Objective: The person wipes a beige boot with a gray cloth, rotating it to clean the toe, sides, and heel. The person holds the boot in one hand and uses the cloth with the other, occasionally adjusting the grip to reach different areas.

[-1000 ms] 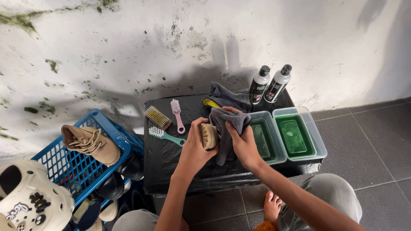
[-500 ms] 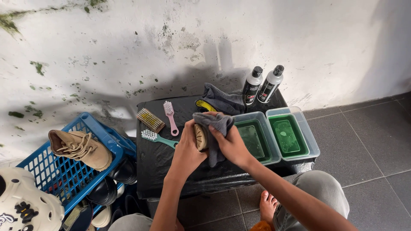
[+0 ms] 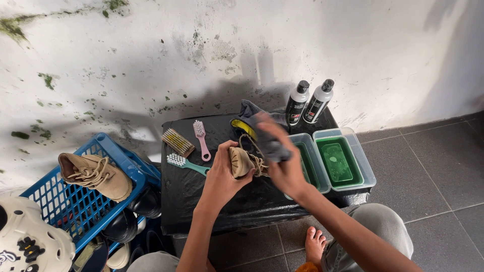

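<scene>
Stained white wall (image 3: 151,60) beyond both hands; grey tiled floor (image 3: 433,171) to the right of them. Under the hands, the black-covered tabletop (image 3: 201,201). Left of the left hand, a blue crate (image 3: 65,201) holding a tan boot (image 3: 96,176).

Just right of the right hand, two clear tubs of green liquid (image 3: 338,161); beyond it, two black-capped bottles (image 3: 307,103).

We see the left hand (image 3: 222,174) closed around a tan shoe (image 3: 241,162), laces hanging toward the right hand. The right hand (image 3: 282,161) clutches a grey cloth (image 3: 269,141).

Change: half a second ago the cloth lay draped over the shoe; now it is lifted off, motion-blurred, and the shoe shows bare. We judge a wiping stroke is ending.

Beyond the left hand: a wooden brush (image 3: 177,142), a pink brush (image 3: 201,138), a teal brush (image 3: 184,163).
</scene>
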